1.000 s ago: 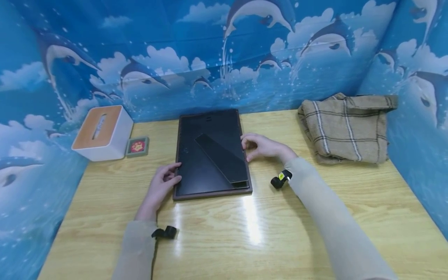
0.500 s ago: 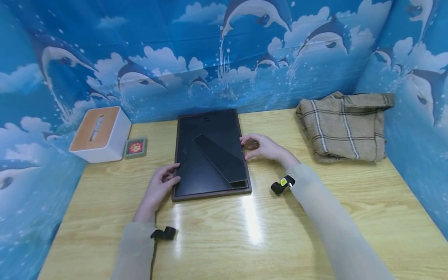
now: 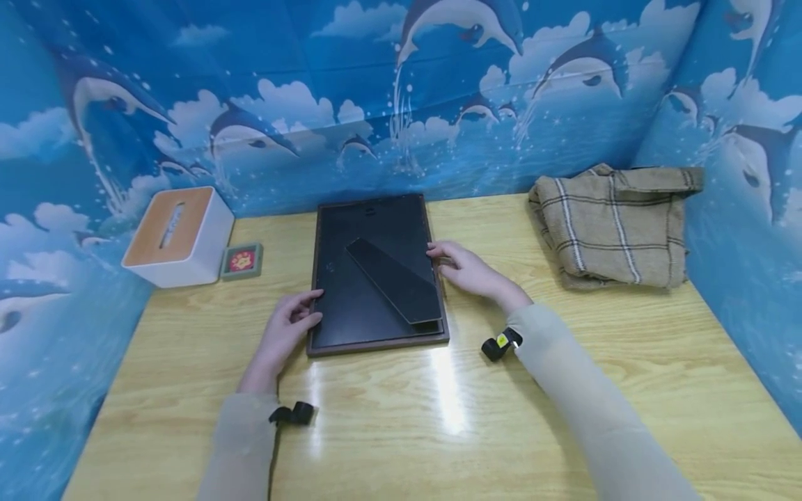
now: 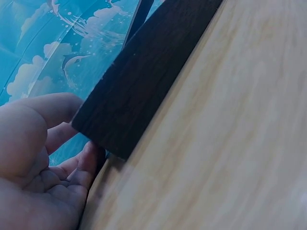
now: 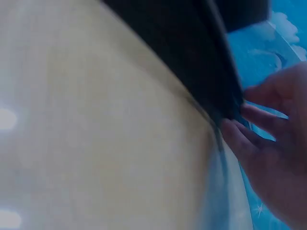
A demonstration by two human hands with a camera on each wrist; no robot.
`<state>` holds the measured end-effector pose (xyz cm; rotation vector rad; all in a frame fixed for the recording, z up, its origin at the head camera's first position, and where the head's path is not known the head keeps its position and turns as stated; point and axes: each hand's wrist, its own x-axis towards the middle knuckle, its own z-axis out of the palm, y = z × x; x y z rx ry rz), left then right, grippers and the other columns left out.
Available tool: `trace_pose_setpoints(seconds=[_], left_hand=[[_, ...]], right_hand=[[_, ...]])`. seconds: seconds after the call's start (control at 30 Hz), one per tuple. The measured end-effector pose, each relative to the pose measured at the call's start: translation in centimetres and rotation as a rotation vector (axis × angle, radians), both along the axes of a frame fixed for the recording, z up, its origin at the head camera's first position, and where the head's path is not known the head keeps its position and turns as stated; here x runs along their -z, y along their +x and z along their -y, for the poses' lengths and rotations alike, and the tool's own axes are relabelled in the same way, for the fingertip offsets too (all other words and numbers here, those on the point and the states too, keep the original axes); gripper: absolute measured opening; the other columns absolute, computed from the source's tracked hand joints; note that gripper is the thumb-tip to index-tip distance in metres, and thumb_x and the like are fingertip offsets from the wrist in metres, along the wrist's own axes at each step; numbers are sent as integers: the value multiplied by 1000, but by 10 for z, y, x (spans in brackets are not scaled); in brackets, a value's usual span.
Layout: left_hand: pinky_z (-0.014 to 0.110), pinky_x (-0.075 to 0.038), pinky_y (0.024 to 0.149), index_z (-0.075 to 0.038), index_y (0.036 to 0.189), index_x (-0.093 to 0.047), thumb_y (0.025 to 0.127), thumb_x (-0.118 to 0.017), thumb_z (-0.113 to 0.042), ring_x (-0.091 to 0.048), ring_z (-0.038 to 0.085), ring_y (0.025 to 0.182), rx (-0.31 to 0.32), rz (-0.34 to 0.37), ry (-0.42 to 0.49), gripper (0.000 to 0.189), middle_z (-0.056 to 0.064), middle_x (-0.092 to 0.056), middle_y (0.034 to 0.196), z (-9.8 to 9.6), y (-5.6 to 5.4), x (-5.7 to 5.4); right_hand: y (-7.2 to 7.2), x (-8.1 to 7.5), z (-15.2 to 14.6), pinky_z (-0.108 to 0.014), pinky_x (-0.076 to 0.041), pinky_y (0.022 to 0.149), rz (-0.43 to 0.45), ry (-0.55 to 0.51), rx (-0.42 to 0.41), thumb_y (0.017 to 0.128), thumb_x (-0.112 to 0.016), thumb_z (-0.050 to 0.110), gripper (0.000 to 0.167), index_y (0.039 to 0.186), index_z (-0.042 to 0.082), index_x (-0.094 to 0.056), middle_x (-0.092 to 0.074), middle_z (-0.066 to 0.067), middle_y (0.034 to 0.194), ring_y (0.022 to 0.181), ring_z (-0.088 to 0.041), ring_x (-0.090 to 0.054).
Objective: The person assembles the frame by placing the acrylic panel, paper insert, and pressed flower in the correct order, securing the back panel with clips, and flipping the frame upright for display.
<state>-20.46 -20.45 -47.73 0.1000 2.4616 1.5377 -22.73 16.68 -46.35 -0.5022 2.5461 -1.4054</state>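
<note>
A dark picture frame lies face down on the wooden table, its black back upward. Its stand leg runs diagonally across the back, the lower end slightly raised. My left hand holds the frame's left edge near the front, index fingertip and thumb at the rim. In the left wrist view, the thumb and curled fingers sit at the frame's corner. My right hand is at the right edge about halfway up. The right wrist view has its fingertips gathered on the frame's side.
A white tissue box with a wood-coloured lid stands at the back left. Beside it lies a small green-rimmed square with a red centre. Folded plaid cloth rests at the back right. A dolphin-print curtain encloses the back and sides.
My right hand's thumb and fingers have drawn closer together at the frame's right edge. The left hand and the picture frame stay almost in place.
</note>
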Motion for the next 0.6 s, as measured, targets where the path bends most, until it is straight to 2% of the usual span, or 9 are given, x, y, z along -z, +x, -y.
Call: trace_pose_setpoints(seconds=[0.17, 0.37, 0.47, 0.53, 0.6], left_hand=[[36, -39, 92, -13, 134, -55, 91, -64, -11, -45, 24, 103, 8, -3, -19, 44, 14, -44, 120, -1, 0, 0], [39, -38, 93, -14, 135, -54, 92, -64, -14, -45, 25, 103, 27, -4, -15, 45, 15, -44, 119, 1, 0, 0], [39, -38, 93, -15, 135, -55, 92, -64, -17, -44, 24, 103, 27, -1, -9, 44, 14, -43, 119, 1, 0, 1], [39, -38, 94, -15, 135, -56, 92, -64, -18, -44, 25, 103, 30, -2, -5, 43, 14, -44, 119, 2, 0, 1], [39, -38, 93, -16, 134, -57, 93, -64, -20, -44, 25, 103, 30, 0, -5, 42, 14, -44, 119, 2, 0, 1]], right_hand=[[3, 3, 1, -37, -35, 107, -50, 93, -5, 95, -55, 12, 34, 126, -4, -52, -18, -15, 155, 136, -32, -32], [1, -2, 2, -39, -28, 111, 14, 153, -40, 93, -62, 24, 59, 142, 1, -38, -35, -11, 150, 138, -28, -28], [4, -3, 3, -38, -30, 110, 23, 125, -20, 93, -63, 24, 58, 141, 1, -40, -29, -10, 153, 137, -27, -30], [9, -1, 2, -37, -33, 108, -15, 120, 3, 94, -63, 25, 53, 138, 2, -46, -25, -8, 155, 135, -27, -33], [16, 1, 2, -40, -33, 108, -89, 126, 12, 94, -63, 24, 47, 134, 3, -52, -29, -8, 153, 133, -28, -36]])
